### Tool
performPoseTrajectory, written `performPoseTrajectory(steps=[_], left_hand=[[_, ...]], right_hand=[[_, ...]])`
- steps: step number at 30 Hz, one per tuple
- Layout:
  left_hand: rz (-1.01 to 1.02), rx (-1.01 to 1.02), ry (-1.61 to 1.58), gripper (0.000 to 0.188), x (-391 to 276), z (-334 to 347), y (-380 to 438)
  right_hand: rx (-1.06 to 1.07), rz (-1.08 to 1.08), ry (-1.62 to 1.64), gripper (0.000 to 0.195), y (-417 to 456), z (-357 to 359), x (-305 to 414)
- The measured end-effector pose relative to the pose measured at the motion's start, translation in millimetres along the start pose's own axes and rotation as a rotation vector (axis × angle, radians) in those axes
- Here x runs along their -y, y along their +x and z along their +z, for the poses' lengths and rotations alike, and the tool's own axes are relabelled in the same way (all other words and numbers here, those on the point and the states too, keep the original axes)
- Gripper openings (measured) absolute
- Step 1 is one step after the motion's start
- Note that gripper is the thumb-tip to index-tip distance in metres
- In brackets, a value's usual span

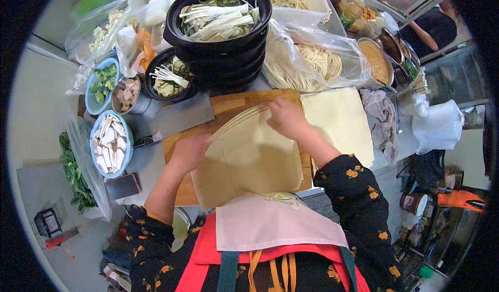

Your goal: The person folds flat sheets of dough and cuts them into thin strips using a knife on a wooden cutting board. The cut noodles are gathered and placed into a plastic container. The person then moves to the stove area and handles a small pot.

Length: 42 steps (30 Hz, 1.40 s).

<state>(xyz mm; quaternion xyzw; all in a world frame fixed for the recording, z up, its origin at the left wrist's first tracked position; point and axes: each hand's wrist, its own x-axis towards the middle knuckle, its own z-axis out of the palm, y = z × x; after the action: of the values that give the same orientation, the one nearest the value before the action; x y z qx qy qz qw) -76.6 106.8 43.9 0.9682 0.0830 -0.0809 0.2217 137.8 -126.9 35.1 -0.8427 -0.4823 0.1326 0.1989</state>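
Observation:
A stack of thin, pale bean curd sheets (249,163) lies over a wooden cutting board (257,97), its far edge lifted and curved so that several layers show. At the stack's far right corner, my right hand (286,118) grips the sheets with bent fingers. My left hand (191,151), slightly blurred, holds the left edge; its fingertips are partly hidden. Another pile of pale sheets (337,120) rests to the right of the board. What looks like a cleaver's broad grey blade (183,114) lies at the board's far left, partly over it.
Beyond the board stand stacked black clay pots (230,54), enoki topping the uppermost. Bagged noodles (319,62) lie right of them. Leftward are a small filled pot (171,77), a broccoli basket (102,83), a bowl of cubes (126,95), sliced mushrooms (111,143) and a phone (122,186).

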Motion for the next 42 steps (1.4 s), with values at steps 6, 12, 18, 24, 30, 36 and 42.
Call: performPoseTrajectory(steps=[6, 12, 18, 24, 30, 36, 42], left_hand=[[-0.187, 0.022, -0.182, 0.034, 15, 8, 25], [-0.251, 0.110, -0.159, 0.036, 21, 11, 37], [-0.278, 0.116, -0.235, 0.036, 20, 10, 36], [-0.279, 0.205, -0.210, 0.043, 24, 6, 42], [-0.270, 0.165, -0.281, 0.042, 33, 14, 44], [-0.248, 0.164, -0.272, 0.042, 32, 12, 43], [-0.226, 0.204, -0.241, 0.042, 36, 14, 46]], right_hand=[[-0.189, 0.350, 0.277, 0.030, -27, -3, -29], [-0.178, 0.448, 0.355, 0.026, -46, 12, -22], [-0.135, 0.564, 0.255, 0.023, -40, 20, -5], [-0.149, 0.616, 0.378, 0.021, -30, 18, -12], [-0.188, 0.588, 0.350, 0.023, -26, 20, -18], [-0.197, 0.588, 0.365, 0.024, -21, 14, -16], [-0.153, 0.624, 0.218, 0.025, -10, 20, -15]])
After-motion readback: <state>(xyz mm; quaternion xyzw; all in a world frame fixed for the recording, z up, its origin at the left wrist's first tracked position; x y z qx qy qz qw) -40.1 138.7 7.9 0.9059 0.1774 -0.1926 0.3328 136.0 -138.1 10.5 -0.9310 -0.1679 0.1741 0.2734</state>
